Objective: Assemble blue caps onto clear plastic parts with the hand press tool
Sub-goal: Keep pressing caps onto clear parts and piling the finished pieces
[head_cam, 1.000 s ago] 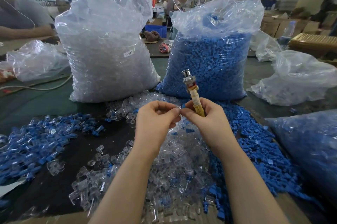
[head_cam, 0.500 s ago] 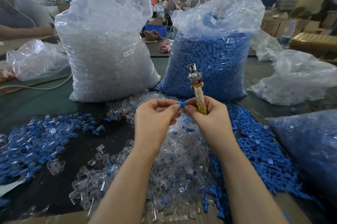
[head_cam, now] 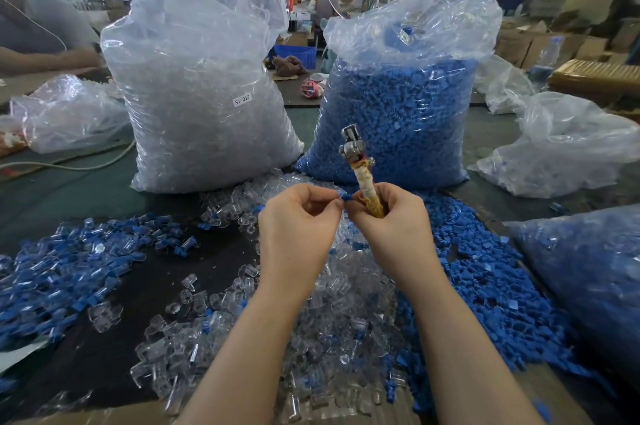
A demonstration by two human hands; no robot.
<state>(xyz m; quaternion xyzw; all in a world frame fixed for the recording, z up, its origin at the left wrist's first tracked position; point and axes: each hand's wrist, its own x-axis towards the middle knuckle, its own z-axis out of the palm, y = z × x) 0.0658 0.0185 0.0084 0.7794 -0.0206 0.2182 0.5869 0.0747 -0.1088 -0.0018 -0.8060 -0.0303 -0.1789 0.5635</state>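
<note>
Both hands meet over the heap, pinching one blue cap.

Fingers (head_cam: 337,203) of the left hand (head_cam: 294,237) and the right hand (head_cam: 391,234) pinch the blue cap (head_cam: 346,197) between them; the right also grips the hand press tool (head_cam: 360,171) upright. Beneath lie loose clear plastic parts (head_cam: 311,338) on the desk (head_cam: 69,189), a pile of blue caps (head_cam: 485,279) beside them.

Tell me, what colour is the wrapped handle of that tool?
Yellowish-cream wrapping on the hand press tool, held by the right hand; head view.
</note>
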